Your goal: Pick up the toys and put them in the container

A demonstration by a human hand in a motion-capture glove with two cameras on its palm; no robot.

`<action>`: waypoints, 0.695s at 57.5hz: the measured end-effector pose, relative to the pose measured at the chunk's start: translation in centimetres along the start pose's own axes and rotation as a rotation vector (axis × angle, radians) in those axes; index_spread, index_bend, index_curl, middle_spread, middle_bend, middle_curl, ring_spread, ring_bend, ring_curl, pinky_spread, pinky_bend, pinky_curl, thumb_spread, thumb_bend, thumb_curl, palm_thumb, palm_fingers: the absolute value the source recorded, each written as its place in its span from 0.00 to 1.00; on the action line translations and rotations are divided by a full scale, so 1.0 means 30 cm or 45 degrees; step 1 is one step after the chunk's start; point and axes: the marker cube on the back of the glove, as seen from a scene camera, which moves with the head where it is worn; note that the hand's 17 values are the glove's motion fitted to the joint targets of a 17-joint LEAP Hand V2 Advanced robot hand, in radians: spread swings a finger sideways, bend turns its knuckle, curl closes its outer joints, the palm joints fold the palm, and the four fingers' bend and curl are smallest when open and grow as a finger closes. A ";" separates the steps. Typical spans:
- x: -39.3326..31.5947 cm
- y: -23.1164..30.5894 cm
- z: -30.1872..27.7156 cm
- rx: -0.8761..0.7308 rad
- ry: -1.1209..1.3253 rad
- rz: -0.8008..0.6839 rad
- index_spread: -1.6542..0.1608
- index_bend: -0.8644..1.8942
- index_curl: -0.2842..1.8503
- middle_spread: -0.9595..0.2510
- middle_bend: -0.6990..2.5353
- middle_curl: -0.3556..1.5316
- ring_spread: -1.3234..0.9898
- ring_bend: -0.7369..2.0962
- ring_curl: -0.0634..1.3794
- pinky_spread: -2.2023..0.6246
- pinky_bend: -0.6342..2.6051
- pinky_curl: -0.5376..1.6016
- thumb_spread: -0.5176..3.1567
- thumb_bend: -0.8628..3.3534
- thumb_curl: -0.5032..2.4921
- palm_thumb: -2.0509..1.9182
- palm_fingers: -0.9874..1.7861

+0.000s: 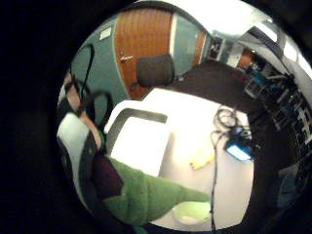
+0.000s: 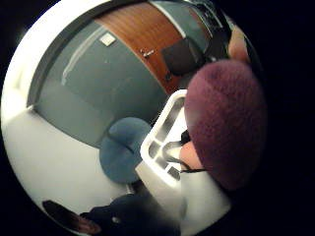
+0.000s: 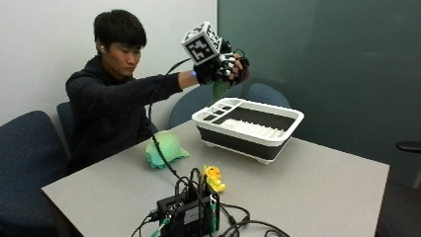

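Nearest the camera, a black device with tangled cables is seen at the table's front edge; just behind it a small yellow toy lies on the grey table; further back and toward the person, a pale green plush rests near the table's side edge, apart from the yellow toy; a wide bare stretch of table is left between these toys and the far corner. Beyond them the container, a white-rimmed bin with dark walls, is set near the table's back edge, its small compartments on the side toward the person and its large ribbed bay open.

Above the compartment end of the container, the right hand is held raised, well clear of the rim; its fingers are curled round a green toy, which hangs down from the grip toward the container without touching it. In the little finger side palm view the green toy is seen close against the palm, with a dark maroon part at the hand's edge, and the container lies below it; in the thumb side palm view a maroon plush part fills the space beside the palm, with the container's compartments just beyond. Blue chairs stand behind the table against the dark wall.
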 end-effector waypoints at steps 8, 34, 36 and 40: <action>-0.050 0.051 0.148 -0.168 0.208 -0.057 0.76 0.40 0.19 0.68 0.40 0.52 0.46 0.69 0.43 0.68 0.55 0.51 0.37 0.19 0.42 0.61 0.33; 0.312 0.547 -0.123 -0.552 0.041 -0.157 0.79 0.36 0.23 0.79 0.26 0.39 0.56 0.35 0.21 0.78 0.43 0.41 0.48 0.20 0.32 0.55 0.28; 0.319 0.649 -0.089 -0.587 0.113 -0.170 0.79 0.35 0.23 0.79 0.26 0.39 0.56 0.35 0.21 0.79 0.43 0.41 0.48 0.20 0.31 0.55 0.28; 0.384 0.763 -0.034 -0.699 0.185 -0.108 0.78 0.35 0.23 0.79 0.26 0.38 0.56 0.34 0.21 0.79 0.42 0.41 0.48 0.20 0.31 0.55 0.29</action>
